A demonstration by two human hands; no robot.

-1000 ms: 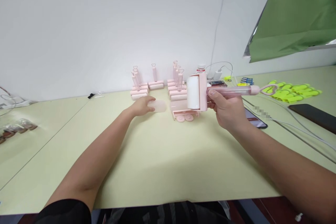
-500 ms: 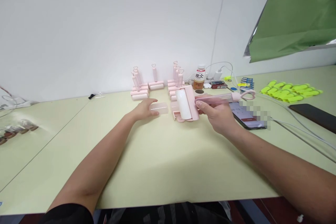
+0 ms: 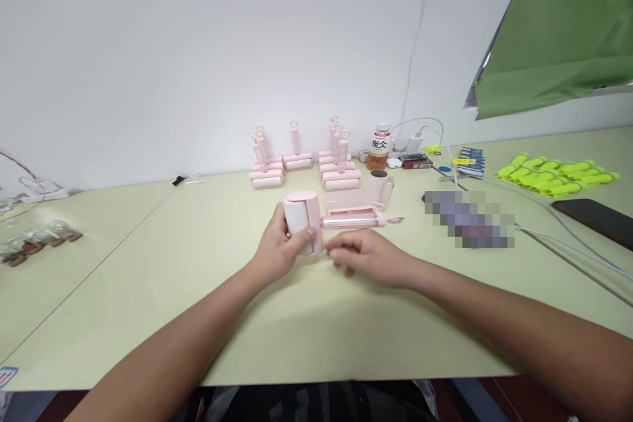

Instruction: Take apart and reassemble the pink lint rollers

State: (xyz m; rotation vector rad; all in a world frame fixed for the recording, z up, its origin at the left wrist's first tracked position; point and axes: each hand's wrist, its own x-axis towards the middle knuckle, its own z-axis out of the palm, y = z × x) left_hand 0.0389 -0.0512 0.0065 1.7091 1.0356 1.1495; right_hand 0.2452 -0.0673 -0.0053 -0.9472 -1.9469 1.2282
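Note:
A pink lint roller [image 3: 314, 217] with a white roll at its head is in my left hand [image 3: 275, 247], whose fingers wrap round the head from the left with the thumb across the front. Its clear handle [image 3: 352, 221] points right and ends in a heart-shaped loop. Just below the handle, my right hand [image 3: 368, 256] has loosely bent, parted fingers, slightly blurred, and nothing shows in them. The index fingertip is close to the head's lower right corner; whether it touches, I cannot tell. Behind the handle lie pink and translucent pieces [image 3: 349, 199], partly hidden.
Several upright lint rollers [image 3: 341, 171] stand by the wall. A cardboard-like tube [image 3: 379, 181] and a drink bottle [image 3: 379, 148] are right of them. Further right lie a blurred-out phone [image 3: 467, 221], cables, yellow-green items [image 3: 556, 175] and a black slab [image 3: 593, 214]. Clear packets [image 3: 42, 241] lie far left.
The lint roller has moved left and down, from my right hand's grip on the handle into my left hand. My right hand has let go. The clear box near my left hand no longer shows there.

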